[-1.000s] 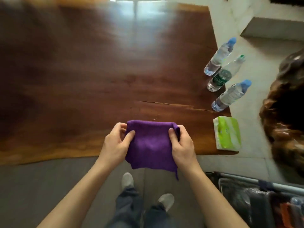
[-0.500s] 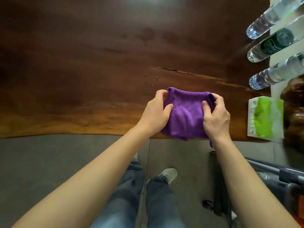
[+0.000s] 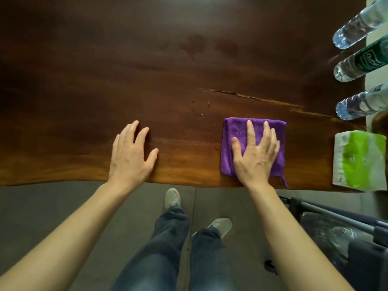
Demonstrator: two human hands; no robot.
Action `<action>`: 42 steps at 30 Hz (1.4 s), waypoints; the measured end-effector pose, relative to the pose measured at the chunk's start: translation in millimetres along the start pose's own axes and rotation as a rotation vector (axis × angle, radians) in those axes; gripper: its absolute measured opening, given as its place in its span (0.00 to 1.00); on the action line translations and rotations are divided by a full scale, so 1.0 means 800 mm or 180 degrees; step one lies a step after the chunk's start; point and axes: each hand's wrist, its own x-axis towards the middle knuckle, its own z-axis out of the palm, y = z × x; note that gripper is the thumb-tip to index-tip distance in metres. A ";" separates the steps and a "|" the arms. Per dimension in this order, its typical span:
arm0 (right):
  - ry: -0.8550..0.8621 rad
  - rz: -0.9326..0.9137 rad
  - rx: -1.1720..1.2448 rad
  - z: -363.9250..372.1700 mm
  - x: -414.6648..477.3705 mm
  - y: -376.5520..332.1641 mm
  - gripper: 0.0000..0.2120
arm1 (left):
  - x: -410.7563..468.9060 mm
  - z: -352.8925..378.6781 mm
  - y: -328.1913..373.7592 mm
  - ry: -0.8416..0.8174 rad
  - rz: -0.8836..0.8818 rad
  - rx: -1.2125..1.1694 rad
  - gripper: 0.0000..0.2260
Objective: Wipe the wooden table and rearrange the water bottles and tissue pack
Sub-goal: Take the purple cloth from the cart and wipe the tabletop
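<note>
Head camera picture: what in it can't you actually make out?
- Three water bottles: caps and upper parts cut off by the right edge.
- Green label: print too blurred to read.
- Purple cloth: middle hidden under the right hand.
- Wooden table: far and left ends cut off by the edges.

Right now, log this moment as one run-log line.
phase: wipe starting | right hand: flat on purple cloth | left hand: flat on wooden table | bottles, tissue pack: table's right edge, untouched
</note>
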 end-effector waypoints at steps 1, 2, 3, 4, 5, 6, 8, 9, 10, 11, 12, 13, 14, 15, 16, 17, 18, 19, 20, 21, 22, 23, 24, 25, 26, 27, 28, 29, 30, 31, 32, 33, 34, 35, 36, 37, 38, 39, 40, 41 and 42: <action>0.0012 0.0046 -0.0033 0.006 -0.002 -0.011 0.31 | -0.002 0.002 -0.004 -0.0036 0.0028 0.0056 0.28; 0.0036 0.0057 -0.0024 0.011 -0.003 -0.023 0.31 | -0.003 0.003 -0.006 -0.0042 0.0064 0.0087 0.28; 0.0046 0.0026 0.0001 0.015 -0.005 -0.037 0.31 | -0.003 0.004 -0.006 -0.0032 0.0082 0.0105 0.28; 0.0038 -0.0039 0.0028 0.020 -0.006 -0.052 0.31 | -0.002 0.004 -0.007 -0.0021 0.0078 0.0114 0.28; 0.0021 -0.0119 0.0048 0.026 -0.009 -0.068 0.31 | -0.001 0.004 -0.007 -0.0014 0.0070 0.0117 0.28; 0.0001 -0.0210 0.0057 0.032 -0.013 -0.085 0.31 | -0.001 0.004 -0.007 -0.0011 0.0064 0.0117 0.28; -0.0052 -0.0467 0.0053 0.044 -0.023 -0.121 0.31 | 0.000 0.004 -0.008 -0.0009 0.0084 0.0099 0.28; -0.0096 -0.0646 0.0058 0.050 -0.028 -0.137 0.31 | -0.001 0.004 -0.009 -0.0015 0.0103 0.0085 0.28; -0.0151 -0.0851 0.0059 0.057 -0.034 -0.150 0.31 | -0.001 0.004 -0.010 -0.0028 0.0116 0.0077 0.28; -0.0203 -0.1058 0.0041 0.062 -0.039 -0.158 0.31 | -0.002 0.005 -0.010 -0.0047 0.0121 0.0074 0.28; -0.0238 -0.1237 0.0007 0.066 -0.043 -0.162 0.31 | -0.003 0.005 -0.011 -0.0065 0.0125 0.0074 0.28; -0.0251 -0.1366 -0.0031 0.068 -0.045 -0.162 0.31 | -0.003 0.005 -0.011 -0.0078 0.0131 0.0073 0.28; -0.0245 -0.1444 -0.0062 0.069 -0.045 -0.157 0.30 | -0.003 0.005 -0.011 -0.0085 0.0132 0.0071 0.28; -0.0222 -0.1481 -0.0086 0.068 -0.043 -0.152 0.29 | -0.003 0.005 -0.010 -0.0090 0.0128 0.0065 0.28; -0.0190 -0.1475 -0.0113 0.067 -0.041 -0.145 0.28 | -0.002 0.005 -0.009 -0.0095 0.0118 0.0059 0.28; -0.0160 -0.1420 -0.0149 0.065 -0.039 -0.138 0.27 | -0.002 0.004 -0.009 -0.0100 0.0105 0.0063 0.28; -0.0136 -0.1323 -0.0182 0.062 -0.037 -0.130 0.27 | -0.002 0.004 -0.008 -0.0104 0.0091 0.0074 0.28; -0.0105 -0.1203 -0.0198 0.058 -0.035 -0.121 0.27 | -0.003 0.003 -0.008 -0.0104 0.0078 0.0084 0.28; -0.0059 -0.1082 -0.0195 0.053 -0.031 -0.111 0.26 | -0.003 0.003 -0.007 -0.0100 0.0071 0.0088 0.28; -0.0010 -0.0960 -0.0190 0.049 -0.026 -0.099 0.26 | -0.002 0.003 -0.007 -0.0098 0.0068 0.0089 0.28; 0.0030 -0.0831 -0.0195 0.044 -0.021 -0.085 0.26 | -0.002 0.002 -0.007 -0.0101 0.0071 0.0093 0.28; 0.0056 -0.0692 -0.0212 0.038 -0.014 -0.069 0.26 | -0.002 0.002 -0.007 -0.0101 0.0077 0.0098 0.28; 0.0072 -0.0542 -0.0236 0.033 -0.006 -0.052 0.26 | -0.003 0.002 -0.007 -0.0091 0.0084 0.0110 0.28; 0.0091 -0.0373 -0.0254 0.027 0.003 -0.035 0.26 | -0.003 0.002 -0.008 -0.0074 0.0089 0.0129 0.28; 0.0126 -0.0185 -0.0259 0.021 0.012 -0.019 0.26 | -0.003 0.001 -0.009 -0.0057 0.0095 0.0150 0.28; 0.0186 0.0020 -0.0240 0.015 0.022 -0.003 0.26 | -0.004 0.001 -0.010 -0.0044 0.0102 0.0165 0.28; 0.0264 0.0235 -0.0189 0.010 0.032 0.009 0.26 | -0.004 0.001 -0.010 -0.0035 0.0113 0.0166 0.28; 0.0345 0.0441 -0.0107 0.005 0.042 0.018 0.26 | -0.005 0.001 -0.011 -0.0028 0.0126 0.0156 0.28; 0.0413 0.0620 -0.0015 0.002 0.051 0.022 0.26 | -0.005 0.001 -0.012 -0.0028 0.0135 0.0143 0.28; 0.0461 0.0758 0.0061 0.000 0.058 0.021 0.26 | -0.005 0.001 -0.013 -0.0037 0.0140 0.0134 0.28; 0.0493 0.0848 0.0112 0.000 0.065 0.016 0.26 | -0.004 0.001 -0.013 -0.0050 0.0140 0.0130 0.29; 0.0511 0.0893 0.0159 0.001 0.072 0.006 0.25 | -0.004 0.001 -0.014 -0.0064 0.0137 0.0131 0.29; 0.0515 0.0891 0.0215 0.003 0.077 -0.006 0.25 | -0.003 0.002 -0.014 -0.0078 0.0134 0.0133 0.29; 0.0500 0.0845 0.0271 0.006 0.083 -0.022 0.25 | -0.003 0.002 -0.015 -0.0091 0.0133 0.0133 0.29; 0.0466 0.0757 0.0313 0.009 0.087 -0.040 0.25 | -0.003 0.002 -0.016 -0.0102 0.0139 0.0131 0.29; 0.0416 0.0631 0.0335 0.014 0.091 -0.060 0.25 | -0.003 0.002 -0.017 -0.0114 0.0149 0.0130 0.29; 0.0353 0.0478 0.0345 0.019 0.093 -0.081 0.25 | -0.003 0.002 -0.018 -0.0127 0.0160 0.0133 0.30; 0.0280 0.0307 0.0346 0.024 0.093 -0.103 0.25 | -0.003 0.003 -0.020 -0.0135 0.0172 0.0135 0.30; 0.0204 0.0123 0.0342 0.030 0.091 -0.124 0.24 | -0.004 0.003 -0.022 -0.0134 0.0177 0.0134 0.30; 0.0136 -0.0068 0.0338 0.035 0.087 -0.144 0.24 | -0.004 0.004 -0.023 -0.0131 0.0175 0.0128 0.31; 0.0083 -0.0260 0.0342 0.040 0.079 -0.161 0.24 | -0.004 0.004 -0.024 -0.0130 0.0172 0.0125 0.32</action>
